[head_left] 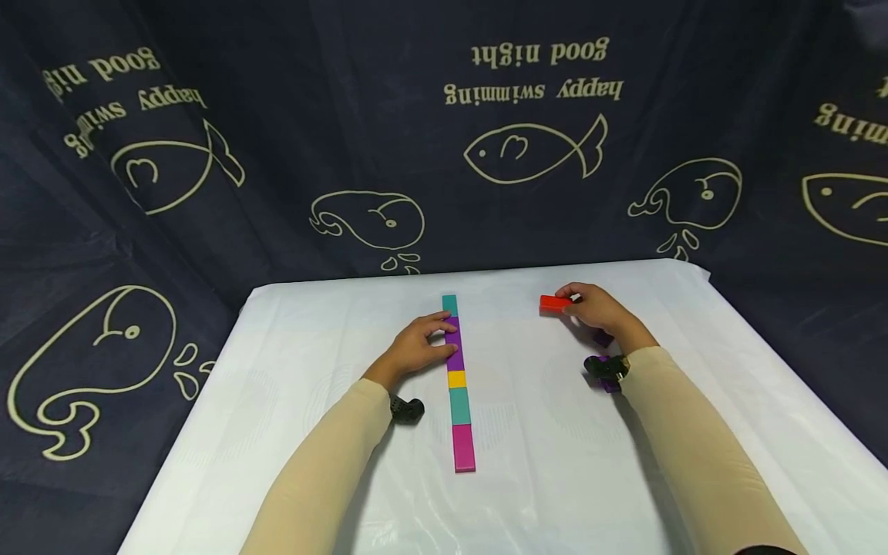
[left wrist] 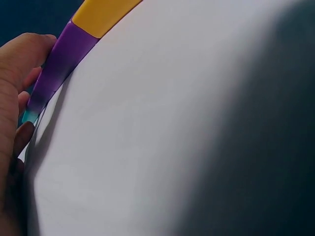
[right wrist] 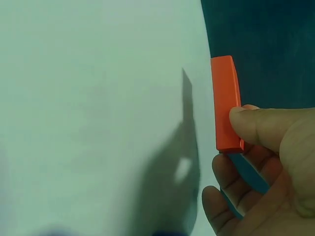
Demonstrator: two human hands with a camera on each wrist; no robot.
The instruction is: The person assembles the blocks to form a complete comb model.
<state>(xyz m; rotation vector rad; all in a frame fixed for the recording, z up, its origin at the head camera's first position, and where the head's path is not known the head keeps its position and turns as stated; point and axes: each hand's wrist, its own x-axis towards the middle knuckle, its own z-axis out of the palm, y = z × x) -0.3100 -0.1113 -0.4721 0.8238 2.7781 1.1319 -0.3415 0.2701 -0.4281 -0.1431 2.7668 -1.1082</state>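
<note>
A straight row of flat coloured blocks [head_left: 458, 381] lies on the white table [head_left: 312, 347]: teal at the far end, then purple, yellow, teal and magenta nearest me. My left hand [head_left: 440, 335] rests on the table with its fingertips against the left side of the purple blocks [left wrist: 59, 64], next to the yellow one [left wrist: 106, 14]. In the left wrist view that hand [left wrist: 27, 88] touches the purple edge. To the right, my right hand [head_left: 572, 301] pinches a red block [head_left: 555, 304] just above the table. In the right wrist view the thumb [right wrist: 246, 120] lies across the red block [right wrist: 226, 98].
A loose purple block [head_left: 602, 337] lies on the table under my right hand. Dark cloth with fish and whale drawings [head_left: 534, 150] hangs behind and beside the table. The table's far edge [head_left: 486, 271] is close behind the row.
</note>
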